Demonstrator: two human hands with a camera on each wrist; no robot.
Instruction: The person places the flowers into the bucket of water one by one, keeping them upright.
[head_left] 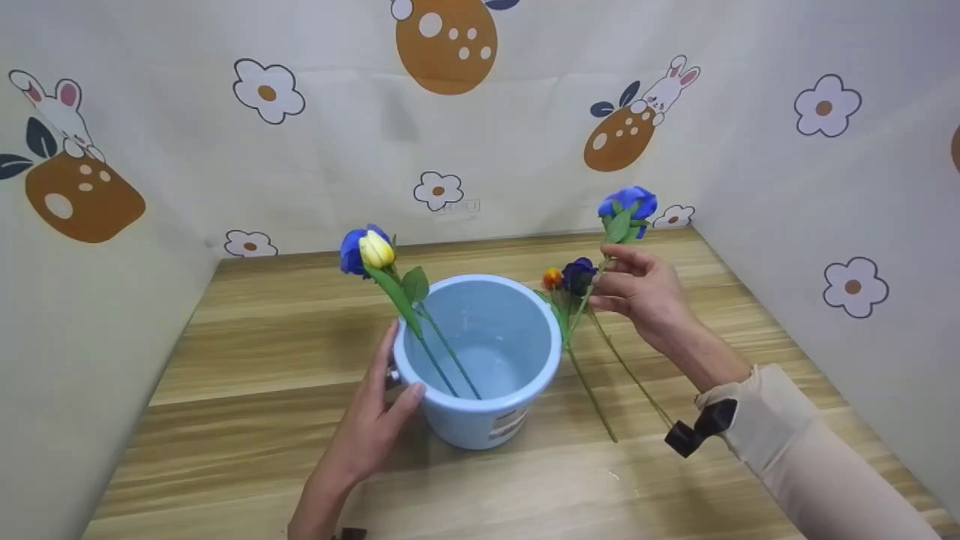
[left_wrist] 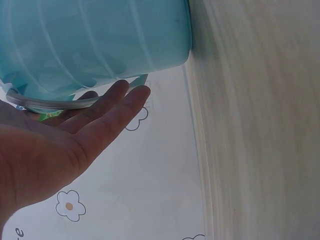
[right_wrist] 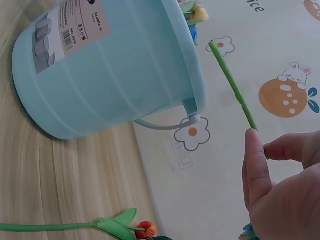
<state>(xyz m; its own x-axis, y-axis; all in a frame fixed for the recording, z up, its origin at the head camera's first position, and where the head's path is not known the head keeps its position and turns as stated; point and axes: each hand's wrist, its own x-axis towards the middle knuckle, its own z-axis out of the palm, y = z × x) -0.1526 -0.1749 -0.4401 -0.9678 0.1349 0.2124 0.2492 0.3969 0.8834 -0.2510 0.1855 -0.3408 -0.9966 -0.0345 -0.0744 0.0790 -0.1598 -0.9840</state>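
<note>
A light blue bucket (head_left: 457,429) stands upright on the table, its wall ribbed in the wrist views. My left hand (head_left: 375,420) rests against its left side, thumb at the rim, fingers extended beside the handle (left_wrist: 60,104). Inside lean a yellow tulip (head_left: 377,250) and a blue flower (head_left: 351,253), their heads above the left rim. Right of the bucket, my right hand (head_left: 645,289) pinches the stem of a blue artificial rose (head_left: 628,204), bloom upward in the head view. In the right wrist view, its green stem (right_wrist: 235,85) extends from the fingertips toward the rim.
Behind the held stem, an orange-red tulip (head_left: 552,278) and a dark blue rose (head_left: 580,276) lie on the wooden table (head_left: 262,360). Pale cloth walls (head_left: 337,157) printed with flowers and rabbits enclose the back and both sides.
</note>
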